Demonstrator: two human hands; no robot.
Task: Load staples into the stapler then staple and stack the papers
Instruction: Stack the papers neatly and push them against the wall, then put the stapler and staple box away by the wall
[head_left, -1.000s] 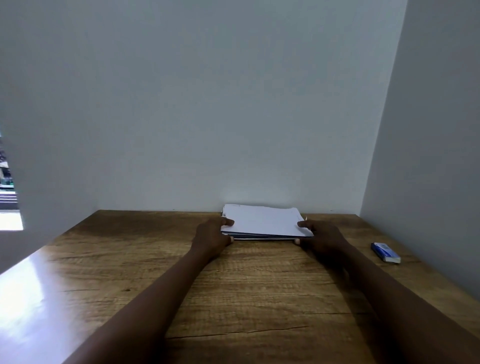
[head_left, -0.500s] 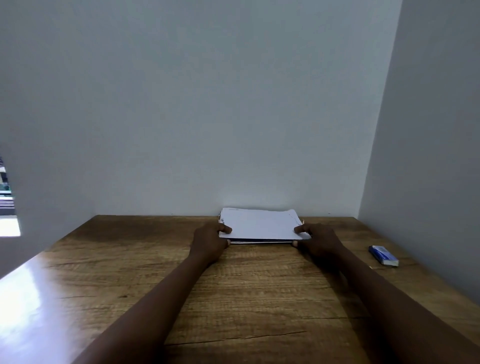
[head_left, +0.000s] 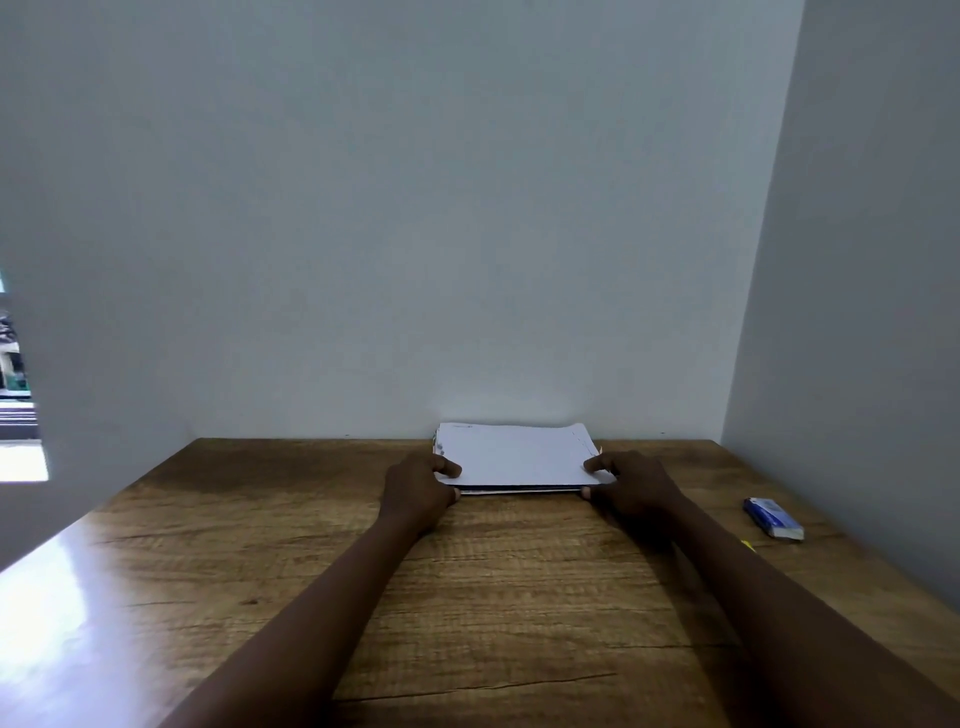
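Your left hand (head_left: 418, 488) is closed on the near left corner of the paper stack (head_left: 514, 460), thumb on top of the top sheet and the other fingers tucked under the stack's edge, so it is pinching the pile rather than resting on it. Over the last second the stack has shifted slightly toward the back wall and now lies flat at the far edge of the counter (head_left: 260, 545), its rear edge right against the wall; its sheets look a little uneven at the left and right edges, with a darker layer showing along the front. Your right hand (head_left: 631, 483) mirrors the left at the near right corner, thumb over the top sheet and fingers curled underneath, also pinching the pile. That small push back with both hands reads as you squaring and parking the papers, which suggests the stacking part is being settled. Well apart to the right, near the side wall, lies a small blue and white box (head_left: 773, 517), probably the staples, untouched by either hand. No stapler is visible anywhere, so you cannot judge from here whether loading is done.
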